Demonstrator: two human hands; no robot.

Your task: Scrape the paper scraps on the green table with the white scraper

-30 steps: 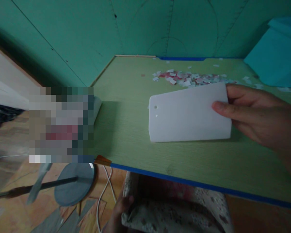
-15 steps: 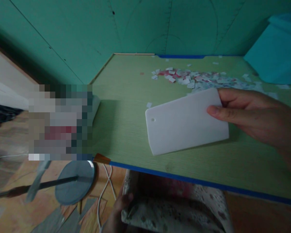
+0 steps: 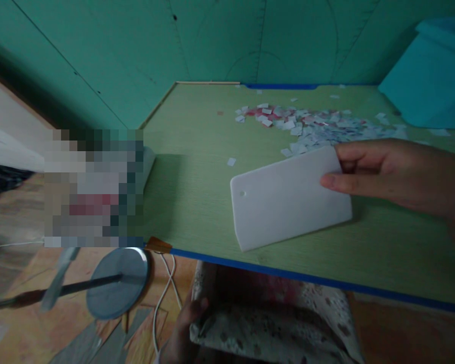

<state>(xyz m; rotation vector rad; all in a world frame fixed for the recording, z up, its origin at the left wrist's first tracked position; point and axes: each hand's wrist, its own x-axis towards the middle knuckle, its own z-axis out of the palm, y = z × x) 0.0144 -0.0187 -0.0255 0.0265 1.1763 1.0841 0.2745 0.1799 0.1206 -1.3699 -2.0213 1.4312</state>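
Note:
My right hand (image 3: 387, 172) is closed on one end of a flat white plastic scraper (image 3: 288, 202), thumb on its upper face. A small hole shows near the scraper's far left corner. It is held tilted over the pale green tabletop (image 3: 208, 136), nearer to me than a pile of small white and pink paper pieces (image 3: 318, 129). Below the table's front edge, my left hand (image 3: 187, 321) is wrapped round the left edge of a spotted cloth-like container (image 3: 246, 333) with an open top. Its fingers are partly hidden in shadow.
One loose paper piece (image 3: 231, 162) lies left of the pile. A turquoise object (image 3: 432, 81) stands at the back right against the green wall (image 3: 220, 40). Blue tape (image 3: 288, 274) edges the table's front. On the floor are a round metal base (image 3: 117, 298) and a white cable (image 3: 163, 298).
My right hand has brought the scraper slightly down and toward me, uncovering more of the pile. My left hand stays at the container's edge.

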